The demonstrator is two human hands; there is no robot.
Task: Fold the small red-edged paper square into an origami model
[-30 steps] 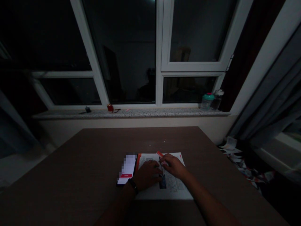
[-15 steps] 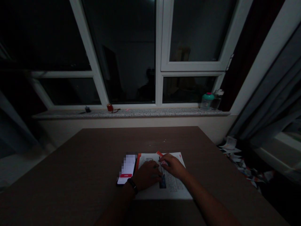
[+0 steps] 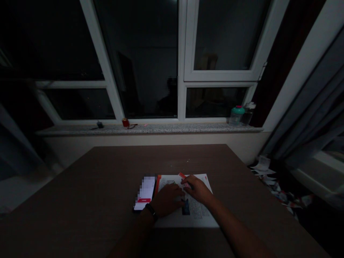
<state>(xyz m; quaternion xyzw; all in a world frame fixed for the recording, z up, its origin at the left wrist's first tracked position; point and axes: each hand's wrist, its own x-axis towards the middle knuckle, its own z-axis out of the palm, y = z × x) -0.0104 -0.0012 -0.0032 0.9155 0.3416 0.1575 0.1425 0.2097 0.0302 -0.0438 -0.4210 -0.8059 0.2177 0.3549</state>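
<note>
A printed booklet with text and pictures lies flat on the brown table. My left hand rests over its left part, fingers stretched and apart, a dark band on the wrist. On the upper right of the page my right hand has curled fingers around something small and pinkish, too dim and covered to name. A red strip shows just above those fingers; whether it is print or a separate thing is unclear. Left of the booklet lies a phone with a lit screen.
The table reaches toward a stone windowsill. On the sill stand a small red jar, a dark little bottle, a teal-lidded cup and a clear bottle. Papers are piled right of the table.
The left hand's fingers have shifted slightly on the page. The right hand, booklet and phone look nearly unchanged.
</note>
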